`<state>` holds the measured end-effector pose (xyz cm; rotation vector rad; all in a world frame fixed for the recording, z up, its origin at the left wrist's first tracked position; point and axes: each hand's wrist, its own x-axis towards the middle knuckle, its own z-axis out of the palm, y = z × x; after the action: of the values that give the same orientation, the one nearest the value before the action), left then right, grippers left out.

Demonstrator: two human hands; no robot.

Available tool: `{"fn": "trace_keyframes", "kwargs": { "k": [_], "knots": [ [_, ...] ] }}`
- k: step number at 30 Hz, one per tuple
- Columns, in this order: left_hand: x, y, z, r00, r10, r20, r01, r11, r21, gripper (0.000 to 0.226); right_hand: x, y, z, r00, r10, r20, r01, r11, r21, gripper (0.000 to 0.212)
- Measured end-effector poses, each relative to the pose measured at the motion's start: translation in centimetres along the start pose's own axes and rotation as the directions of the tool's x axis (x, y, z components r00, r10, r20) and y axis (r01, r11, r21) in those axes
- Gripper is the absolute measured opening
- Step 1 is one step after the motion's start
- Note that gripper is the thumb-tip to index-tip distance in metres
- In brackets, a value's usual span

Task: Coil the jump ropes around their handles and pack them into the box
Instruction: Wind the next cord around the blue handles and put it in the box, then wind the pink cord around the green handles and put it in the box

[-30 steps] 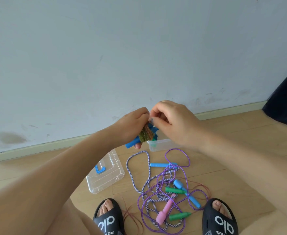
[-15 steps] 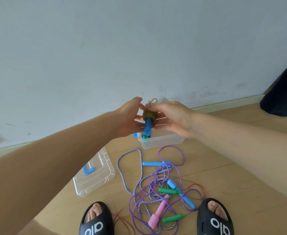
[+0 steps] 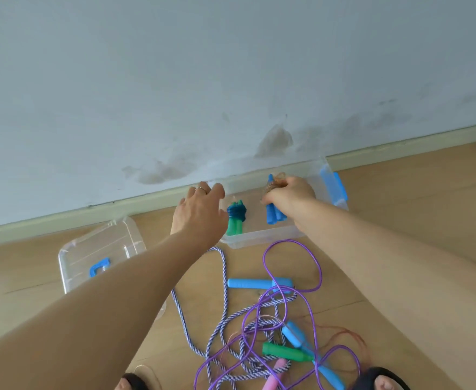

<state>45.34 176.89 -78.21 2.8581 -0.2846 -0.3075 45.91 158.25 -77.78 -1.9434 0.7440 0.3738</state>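
Observation:
A clear plastic box (image 3: 262, 239) with blue latches stands on the floor by the wall. Inside it lies a coiled green-handled rope (image 3: 235, 219). My right hand (image 3: 290, 197) grips a coiled blue-handled rope (image 3: 272, 211) and holds it inside the box, handles pointing down. My left hand (image 3: 199, 211) hovers at the box's left end with fingers spread, holding nothing. Nearer to me a tangle of loose ropes (image 3: 262, 327) lies on the floor: a purple cord, a blue-white braided rope and a thin brown cord, with blue, green and pink handles.
The clear box lid (image 3: 99, 257) with a blue handle lies on the wooden floor to the left. A skirting board (image 3: 62, 218) and a stained wall run behind the box. My sandalled feet (image 3: 383, 380) sit at the bottom edge, either side of the tangle.
Both hands carried the blue-handled coil from mid-air down into the box. My left hand has let go of it and opened; the right still grips it.

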Motion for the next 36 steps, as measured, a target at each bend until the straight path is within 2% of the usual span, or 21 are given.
{"fn": "trace_keyframes", "kwargs": {
  "k": [2, 5, 8, 11, 14, 17, 20, 22, 24, 26, 28, 30, 32, 34, 36],
  "knots": [
    [1.3, -0.8, 1.9, 0.997, -0.078, -0.011, 0.077, 0.993, -0.088, 0.024, 2.7, 1.4, 1.6, 0.999, 0.047, 0.001, -0.047, 0.996, -0.079, 0.03],
    [2.3, -0.9, 4.0, 0.989, -0.142, -0.032, 0.134, 0.976, -0.172, 0.015, 5.6, 2.6, 3.9, 0.993, 0.108, 0.046, -0.097, 0.977, -0.192, 0.051],
    [2.5, -0.8, 5.2, 0.983, -0.144, -0.119, 0.122, 0.977, -0.176, 0.008, 7.9, 3.0, 5.6, 0.987, 0.118, 0.113, -0.079, 0.951, -0.3, 0.057],
    [2.7, -1.0, 5.4, 0.98, -0.137, -0.143, 0.114, 0.981, -0.16, 0.007, 9.0, 3.2, 6.3, 0.975, 0.153, 0.162, -0.104, 0.956, -0.275, 0.065],
    [2.5, -1.2, 5.2, 0.983, -0.112, -0.149, 0.089, 0.985, -0.15, 0.021, 9.1, 3.9, 5.9, 0.974, 0.164, 0.154, -0.102, 0.932, -0.349, 0.054],
    [1.9, -1.1, 4.6, 0.977, -0.054, -0.206, 0.034, 0.994, -0.102, 0.028, 7.6, 3.3, 4.9, 0.993, 0.043, 0.106, 0.02, 0.848, -0.53, 0.026],
    [0.5, -1.1, 3.6, 0.962, -0.071, -0.263, 0.03, 0.988, -0.154, 0.019, 5.3, 3.0, 3.5, 0.986, -0.164, 0.021, 0.146, 0.808, -0.571, 0.026],
    [-1.1, -0.9, 2.8, 0.951, -0.091, -0.294, 0.039, 0.983, -0.178, 0.015, 2.6, 3.3, 2.8, 0.927, -0.368, -0.069, 0.294, 0.83, -0.474, 0.025],
    [-3.3, -0.5, 2.8, 0.956, -0.08, -0.282, 0.032, 0.985, -0.17, 0.014, -1.1, 4.3, 2.7, 0.809, -0.56, -0.176, 0.469, 0.797, -0.382, 0.015],
    [-6.1, -0.1, 3.4, 0.972, -0.032, -0.232, -0.003, 0.989, -0.148, 0.012, -4.8, 6.2, 3.1, 0.735, -0.654, -0.18, 0.558, 0.734, -0.388, 0.009],
    [-8.8, 0.0, 4.6, 0.993, 0.026, -0.115, -0.037, 0.995, -0.093, 0.012, -7.9, 8.6, 3.9, 0.765, -0.642, -0.054, 0.548, 0.693, -0.469, 0.009],
    [-11.2, -0.2, 5.9, 0.995, 0.044, 0.085, -0.043, 0.999, -0.019, 0.02, -10.4, 11.1, 4.7, 0.847, -0.515, 0.132, 0.491, 0.663, -0.565, 0.01],
    [-13.4, -0.5, 6.8, 0.955, 0.023, 0.295, -0.04, 0.998, 0.051, 0.03, -12.2, 13.3, 5.2, 0.899, -0.342, 0.273, 0.43, 0.575, -0.696, 0.027],
    [-15.3, -0.7, 7.3, 0.897, -0.011, 0.441, -0.013, 0.999, 0.051, 0.035, -13.8, 15.0, 5.5, 0.924, -0.19, 0.333, 0.384, 0.47, -0.795, 0.046],
    [-16.8, -0.9, 7.3, 0.844, -0.014, 0.537, 0.008, 1.0, 0.014, 0.039, -14.8, 16.1, 5.6, 0.946, -0.072, 0.315, 0.304, 0.53, -0.792, 0.039]
  ]
}}
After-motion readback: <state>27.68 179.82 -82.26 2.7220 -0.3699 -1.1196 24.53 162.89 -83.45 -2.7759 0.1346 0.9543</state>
